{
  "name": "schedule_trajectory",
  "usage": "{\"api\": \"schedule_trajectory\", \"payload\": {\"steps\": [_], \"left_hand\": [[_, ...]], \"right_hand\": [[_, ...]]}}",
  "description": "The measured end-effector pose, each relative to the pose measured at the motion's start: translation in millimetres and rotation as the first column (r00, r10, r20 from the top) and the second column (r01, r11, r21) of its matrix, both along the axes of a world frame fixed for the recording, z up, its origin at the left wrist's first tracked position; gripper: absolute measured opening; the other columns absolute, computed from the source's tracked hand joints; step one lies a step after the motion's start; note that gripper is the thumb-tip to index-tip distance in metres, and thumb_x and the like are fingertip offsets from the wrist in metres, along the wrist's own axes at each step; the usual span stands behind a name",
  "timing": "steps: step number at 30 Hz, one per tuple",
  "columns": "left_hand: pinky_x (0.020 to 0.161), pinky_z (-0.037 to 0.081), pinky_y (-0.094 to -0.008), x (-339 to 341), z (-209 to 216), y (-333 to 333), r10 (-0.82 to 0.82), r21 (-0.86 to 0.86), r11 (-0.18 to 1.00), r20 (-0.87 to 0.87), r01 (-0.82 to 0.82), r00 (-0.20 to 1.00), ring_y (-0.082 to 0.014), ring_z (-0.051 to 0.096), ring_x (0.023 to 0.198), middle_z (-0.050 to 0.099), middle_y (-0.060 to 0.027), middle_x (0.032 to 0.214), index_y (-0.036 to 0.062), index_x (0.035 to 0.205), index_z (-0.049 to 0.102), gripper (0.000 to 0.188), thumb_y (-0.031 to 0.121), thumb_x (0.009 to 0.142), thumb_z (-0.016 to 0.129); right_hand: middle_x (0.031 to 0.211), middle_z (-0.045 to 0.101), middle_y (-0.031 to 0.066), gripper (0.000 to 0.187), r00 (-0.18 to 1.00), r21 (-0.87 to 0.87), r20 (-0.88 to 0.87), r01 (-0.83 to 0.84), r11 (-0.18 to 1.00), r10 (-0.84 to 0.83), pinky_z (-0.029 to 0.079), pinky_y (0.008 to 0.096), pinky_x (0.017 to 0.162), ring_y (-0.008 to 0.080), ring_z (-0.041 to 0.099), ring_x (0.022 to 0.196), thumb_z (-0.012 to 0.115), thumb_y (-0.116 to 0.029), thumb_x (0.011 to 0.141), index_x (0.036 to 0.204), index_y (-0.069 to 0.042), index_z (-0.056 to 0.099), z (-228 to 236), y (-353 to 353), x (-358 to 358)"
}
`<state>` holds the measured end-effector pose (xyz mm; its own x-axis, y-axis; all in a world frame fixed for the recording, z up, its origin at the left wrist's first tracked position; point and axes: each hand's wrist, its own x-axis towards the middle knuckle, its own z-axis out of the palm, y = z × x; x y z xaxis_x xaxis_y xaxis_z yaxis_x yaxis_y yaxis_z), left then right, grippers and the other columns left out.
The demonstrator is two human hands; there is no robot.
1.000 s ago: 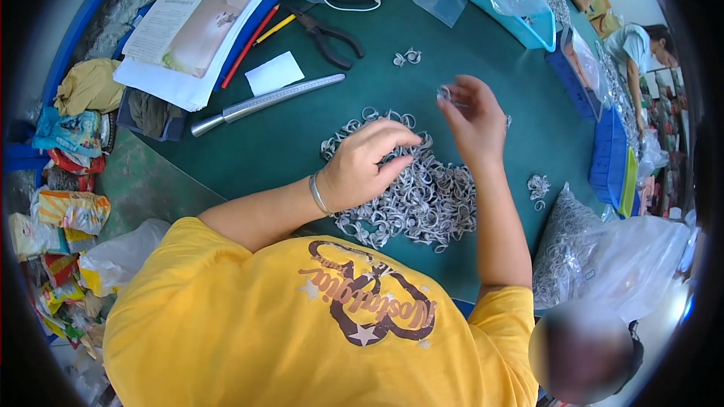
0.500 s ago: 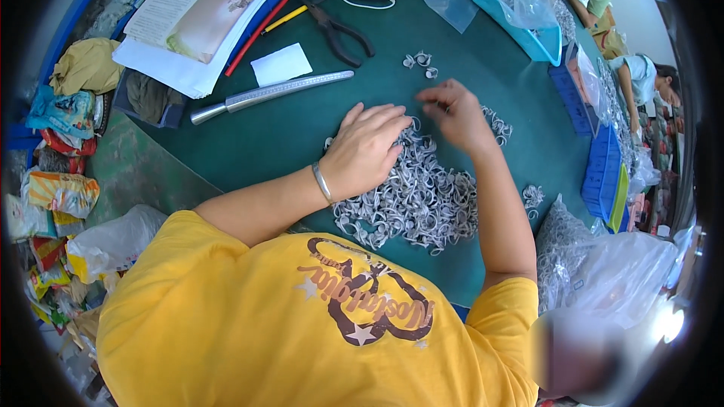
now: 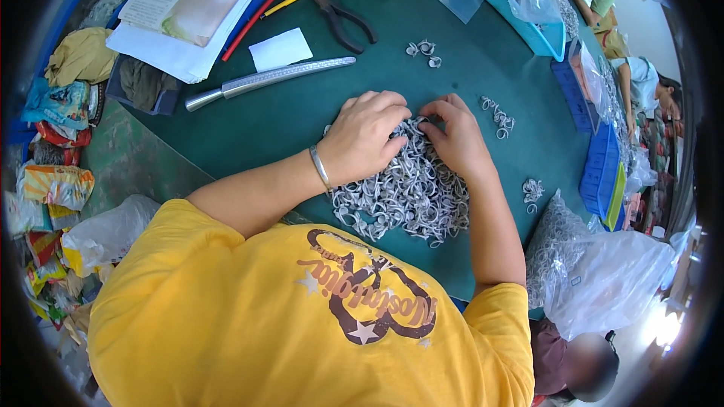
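A heap of small silver metal rings [image 3: 407, 196] lies on the green table [image 3: 249, 124] in front of me. My left hand [image 3: 366, 136], with a metal bracelet [image 3: 320, 168] on its wrist, rests on the heap's far edge, fingers curled down into the pieces. My right hand [image 3: 455, 142] lies beside it, fingertips also bent into the pile and almost touching the left fingers. Small separate clusters of rings sit farther out [image 3: 424, 49], to the right [image 3: 498, 114] and near my right forearm [image 3: 532, 188].
A long metal ruler [image 3: 271, 79], white paper slip [image 3: 280, 49], pliers [image 3: 343, 15], pencils [image 3: 256, 7] and an open booklet [image 3: 196, 0] lie at the far left. Blue trays [image 3: 528, 26] and boxes [image 3: 599, 169] line the right edge; a plastic bag of rings [image 3: 573, 256] sits near right. Other people [image 3: 648, 83] work beyond.
My right hand, earlier raised beyond the pile, has come back down onto the heap. My left hand slid to the heap's far edge, so both hands now meet there.
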<state>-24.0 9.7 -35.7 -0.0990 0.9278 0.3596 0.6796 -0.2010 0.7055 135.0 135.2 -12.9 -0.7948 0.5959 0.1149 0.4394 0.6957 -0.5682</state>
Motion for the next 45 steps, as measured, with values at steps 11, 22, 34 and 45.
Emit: {"api": "schedule_trajectory", "payload": {"steps": [11,22,34,45], "left_hand": [[0.081,0.042,-0.0368,6,2,-2,-0.036,0.359,0.933,0.134,-0.015,0.99,-0.0241,0.058,0.087,0.063,-0.005,0.089,0.0071,0.084,0.068,0.015,0.015,0.073,0.075],[0.074,0.045,-0.0338,16,-17,1,-0.162,0.358,0.93,0.19,0.085,0.968,-0.0219,0.06,0.08,0.066,-0.0043,0.082,0.0072,0.082,0.072,0.012,0.007,0.07,0.076],[0.073,0.044,-0.0339,8,3,-5,-0.145,0.359,0.93,0.148,0.084,0.978,-0.0217,0.06,0.079,0.065,-0.0047,0.082,0.0064,0.083,0.073,0.013,0.005,0.071,0.075],[0.071,0.048,-0.0319,8,12,-4,-0.177,0.245,0.956,0.045,0.16,0.983,-0.0243,0.061,0.077,0.066,-0.0095,0.085,0.0021,0.09,0.071,0.021,-0.004,0.07,0.073]], "right_hand": [[0.092,0.065,0.0033,0.019,0.837,-0.509,-0.337,0.224,0.831,-0.432,0.05,0.0207,0.074,0.0092,0.062,0.082,0.068,0.007,0.083,0.101,0.003,0.065,4,-60,24],[0.081,0.069,0.0083,0.009,0.804,-0.346,-0.44,0.259,0.902,-0.4,0.049,0.0234,0.063,0.0139,0.061,0.067,0.066,0.009,0.076,0.083,0.003,0.067,10,-77,24],[0.089,0.067,0.0096,0.014,0.87,-0.125,-0.44,0.186,0.975,-0.222,0.05,0.0237,0.066,0.0144,0.063,0.076,0.069,0.01,0.077,0.09,0.005,0.067,-1,-73,33],[0.094,0.068,0.0111,0.01,0.92,-0.076,-0.304,0.234,0.969,-0.246,0.052,0.0312,0.073,0.0241,0.066,0.084,0.074,-0.002,0.076,0.082,-0.002,0.066,28,-75,57]]}}
